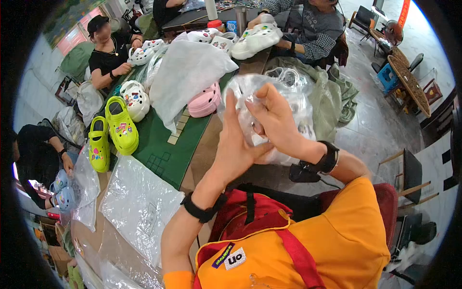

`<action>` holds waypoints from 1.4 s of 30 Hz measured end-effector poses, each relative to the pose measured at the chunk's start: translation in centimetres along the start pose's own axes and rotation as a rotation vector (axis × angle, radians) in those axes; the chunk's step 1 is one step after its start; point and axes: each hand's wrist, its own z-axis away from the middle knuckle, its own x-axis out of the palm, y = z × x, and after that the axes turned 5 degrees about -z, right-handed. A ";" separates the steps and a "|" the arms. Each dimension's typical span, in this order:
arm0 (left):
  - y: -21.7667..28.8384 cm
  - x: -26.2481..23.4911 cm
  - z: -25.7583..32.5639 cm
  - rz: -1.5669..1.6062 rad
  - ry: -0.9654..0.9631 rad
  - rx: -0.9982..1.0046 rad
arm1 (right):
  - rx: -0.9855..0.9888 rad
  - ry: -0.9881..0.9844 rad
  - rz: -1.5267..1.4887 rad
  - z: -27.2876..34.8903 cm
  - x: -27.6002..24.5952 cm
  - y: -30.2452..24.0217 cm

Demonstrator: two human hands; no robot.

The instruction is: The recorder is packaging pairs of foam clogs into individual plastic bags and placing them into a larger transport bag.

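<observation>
A clear plastic bag (301,113) with something white inside, apparently white clogs, is held up before my chest at the table's edge. My left hand (234,139) grips the near left side of the bag, index finger pointing up along it and thumb across the bottom. The fingers of my right hand (274,118) are curled and pinch the plastic near the top. Much of the contents is hidden behind my hands and the crinkled film. Left of the bag, a pink clog (204,101) sits partly under a white sheet (190,72).
Lime-green clogs (122,127) with charms and a white clog (134,100) stand on the green mat (166,156). Flat clear bags (137,207) lie nearer me. Co-workers across and to the left handle clogs, including a white pair (256,41). An olive sack (327,91) is at right.
</observation>
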 end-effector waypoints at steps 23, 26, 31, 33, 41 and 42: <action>-6.5 8.8 -1.0 -0.149 -0.289 -0.040 | 0.063 0.821 0.925 -4.3 -30.0 19.2; -5.9 7.9 -1.5 -0.130 -0.317 -0.039 | 0.438 0.991 1.088 -2.5 -32.3 24.3; -4.8 4.9 -2.8 -0.009 -0.216 -0.074 | 0.289 0.959 -0.276 1.2 -39.3 22.2; -4.2 3.4 -4.3 0.025 -0.155 -0.082 | 0.150 0.890 -0.367 3.4 -38.4 17.8; -2.0 4.0 -7.5 0.035 0.287 0.077 | -0.231 0.963 -0.528 12.9 -37.0 18.6; -3.0 5.7 -8.0 0.126 0.387 0.191 | -0.228 0.961 -0.533 12.8 -36.8 19.7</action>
